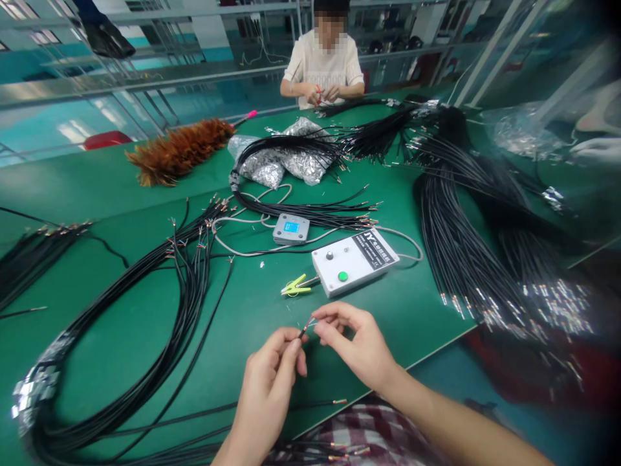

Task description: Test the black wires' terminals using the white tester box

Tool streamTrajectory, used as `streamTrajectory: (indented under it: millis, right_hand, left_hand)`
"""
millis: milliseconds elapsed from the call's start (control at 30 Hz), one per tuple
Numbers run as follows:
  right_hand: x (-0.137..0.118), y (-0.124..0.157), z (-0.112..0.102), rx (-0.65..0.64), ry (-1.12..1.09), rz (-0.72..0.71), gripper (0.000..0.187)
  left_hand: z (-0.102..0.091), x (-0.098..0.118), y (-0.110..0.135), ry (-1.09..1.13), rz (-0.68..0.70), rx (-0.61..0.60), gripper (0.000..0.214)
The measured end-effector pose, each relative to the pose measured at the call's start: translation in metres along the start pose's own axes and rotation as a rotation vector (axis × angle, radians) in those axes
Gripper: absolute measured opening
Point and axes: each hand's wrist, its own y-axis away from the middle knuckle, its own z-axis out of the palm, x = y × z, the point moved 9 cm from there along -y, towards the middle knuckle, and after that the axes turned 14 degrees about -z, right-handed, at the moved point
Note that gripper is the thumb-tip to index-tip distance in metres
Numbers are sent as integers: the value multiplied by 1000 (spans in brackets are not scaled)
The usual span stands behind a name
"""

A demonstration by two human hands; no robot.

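Observation:
My left hand [274,372] pinches a black cable [303,333] near its stripped end. Thin inner wires [311,321] fan out from that end, one reddish and one pale. My right hand [354,336] has its thumb and forefinger closed on the tips of these wires. Just beyond my hands lies a white control box [356,262] with a black knob and a green button. A yellow-green clip [297,286] sticks out of its near left side. A bundle of black cables [130,285] curves along the table to the left, with more stripped ends near my left forearm.
Behind the box are a small grey unit with a lit screen [292,228] and plastic bags of metallic pieces [308,155]. A brown feather duster [182,152] lies at the back left. Large cable bundles [451,220] hang over the right edge. A co-worker [323,71] sits opposite; a gloved hand [596,149] shows at right.

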Motion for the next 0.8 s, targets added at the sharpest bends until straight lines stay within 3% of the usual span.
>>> streamTrajectory:
  millis: [267,500,700,800]
  right_hand:
    - [22,4,24,28,-357,202,29]
    - [17,2,20,51,-357,192,33]
    - [27,3,39,198,-456,276,37]
    - [31,7,52,170,-570,338,38]
  left_hand:
    - [-1,-1,0,98,-18,8,35]
    - [0,-3,-3,226,-85,9,38]
    - [0,-2,-4,262,-103,10,41]
    - [0,-8,-4,297,-119,3,42]
